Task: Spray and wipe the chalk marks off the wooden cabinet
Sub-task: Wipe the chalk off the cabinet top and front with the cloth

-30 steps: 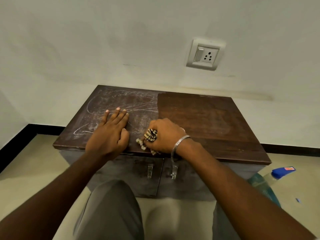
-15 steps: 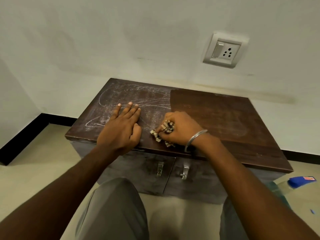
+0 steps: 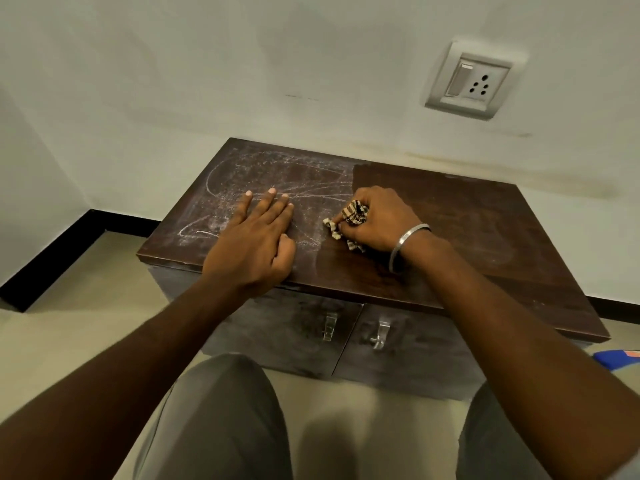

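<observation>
A low dark wooden cabinet [image 3: 485, 230] stands against the white wall. White chalk marks [image 3: 263, 174] cover the left half of its top; the right half looks dark and wiped. My left hand [image 3: 256, 240] lies flat, palm down, on the chalky part near the front edge. My right hand [image 3: 377, 220] presses a bunched checked cloth [image 3: 353, 214] onto the top at the border between the chalky and wiped areas. A metal bangle sits on my right wrist. The blue cap of the spray bottle [image 3: 620, 356] shows on the floor at the right edge, mostly hidden by my arm.
Two cabinet doors with metal handles [image 3: 353, 329] face me. A wall socket [image 3: 472, 83] sits above the cabinet to the right. A black skirting strip [image 3: 52, 258] runs along the left wall. My knees in grey trousers fill the bottom of the view.
My right hand has slid the cloth away from the front edge, farther up the cabinet top. My left hand stays flat in place. The camera has tilted, shifting the cabinet right in view.
</observation>
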